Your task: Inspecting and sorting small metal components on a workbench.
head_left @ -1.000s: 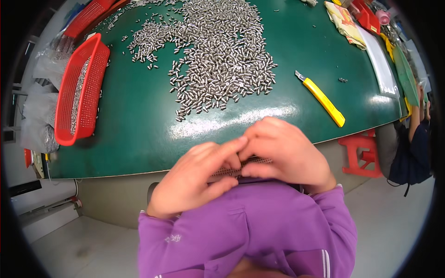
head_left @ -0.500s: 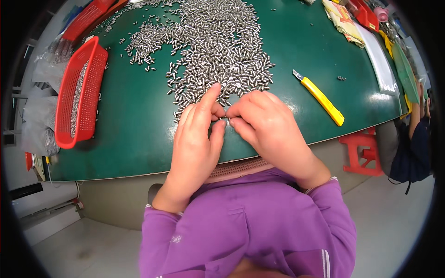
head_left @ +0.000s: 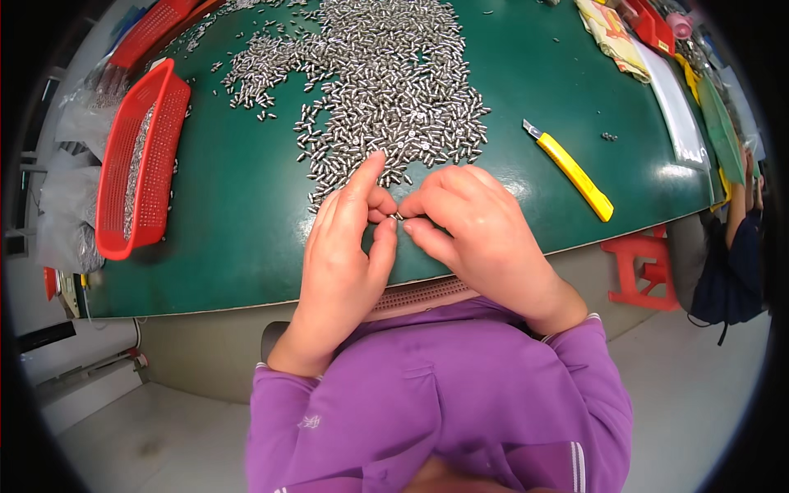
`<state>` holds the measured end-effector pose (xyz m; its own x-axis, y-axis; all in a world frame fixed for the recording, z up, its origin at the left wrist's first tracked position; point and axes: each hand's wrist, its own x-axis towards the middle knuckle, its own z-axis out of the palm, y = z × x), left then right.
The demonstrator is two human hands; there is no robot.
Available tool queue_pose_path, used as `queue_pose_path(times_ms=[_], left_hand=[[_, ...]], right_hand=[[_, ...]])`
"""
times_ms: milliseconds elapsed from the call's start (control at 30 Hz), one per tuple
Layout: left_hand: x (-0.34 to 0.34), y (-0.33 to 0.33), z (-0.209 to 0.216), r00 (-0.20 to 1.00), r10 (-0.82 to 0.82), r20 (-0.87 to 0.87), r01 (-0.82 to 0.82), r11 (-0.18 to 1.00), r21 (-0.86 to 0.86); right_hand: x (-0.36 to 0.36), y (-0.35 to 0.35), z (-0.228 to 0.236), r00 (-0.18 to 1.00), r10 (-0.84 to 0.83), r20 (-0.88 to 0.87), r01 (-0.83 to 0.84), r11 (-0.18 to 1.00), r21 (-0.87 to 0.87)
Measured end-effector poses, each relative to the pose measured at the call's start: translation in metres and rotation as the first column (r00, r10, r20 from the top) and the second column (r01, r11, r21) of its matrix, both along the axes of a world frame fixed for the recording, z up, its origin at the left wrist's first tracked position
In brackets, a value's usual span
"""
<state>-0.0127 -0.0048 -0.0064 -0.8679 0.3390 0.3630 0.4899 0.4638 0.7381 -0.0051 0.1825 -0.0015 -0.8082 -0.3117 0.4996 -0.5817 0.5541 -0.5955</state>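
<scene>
A small silvery metal pin-like part [head_left: 399,216] sits between the fingertips of both hands, just above the near part of the table. My left hand [head_left: 335,251] pinches at it with the thumb and curled fingers, while its index finger points up toward the pile. From the other side, my right hand [head_left: 481,222] brings thumb and index finger to the same part, the other fingers folded. Fingertips partly cover the part. Directly beyond my hands spreads a big pile of similar metal parts [head_left: 394,90].
The green table [head_left: 238,222] carries a yellow box cutter [head_left: 575,177], blade exposed, at right. A red perforated basket [head_left: 107,197] with metal parts stands at left. Clear plastic bags [head_left: 66,197] lie beyond it. A red stool [head_left: 641,271] is under the right edge. Another person's dark clothing [head_left: 731,271] shows far right.
My fingertips have shifted slightly, and the small metal part shows tilted between them. Right thumb and index finger sit a little farther apart. The pile and box cutter keep their places.
</scene>
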Motion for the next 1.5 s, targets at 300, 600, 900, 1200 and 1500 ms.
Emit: queue_pose_path(times_ms=[300,600,900,1200,1500], left_hand=[[0.004,-0.001,-0.0009,0.997,0.063,-0.036,-0.065,0.996,-0.057],[0.0051,-0.0048,0.0031,1.0,0.02,-0.01,-0.021,0.998,-0.064],[0.0039,-0.0041,0.0023,0.999,0.041,0.03,-0.039,0.998,-0.051],[0.0034,-0.0076,0.0008,0.998,-0.003,0.068,0.004,1.0,-0.011],[0.0041,-0.0073,0.0019,0.997,-0.006,0.083,0.003,0.999,0.047]], right_hand=[[-0.0009,0.0021,-0.0013,0.999,0.032,0.016,-0.032,0.999,-0.035],[-0.0007,0.0021,-0.0006,0.999,-0.006,0.048,0.01,0.996,-0.093],[0.0001,-0.0012,0.0004,1.0,0.002,0.026,-0.002,1.0,-0.011],[0.0015,0.0014,-0.001,0.998,0.031,0.054,-0.028,0.999,-0.047],[0.0035,0.0038,0.0033,0.996,0.047,0.072,-0.043,0.998,-0.053]])
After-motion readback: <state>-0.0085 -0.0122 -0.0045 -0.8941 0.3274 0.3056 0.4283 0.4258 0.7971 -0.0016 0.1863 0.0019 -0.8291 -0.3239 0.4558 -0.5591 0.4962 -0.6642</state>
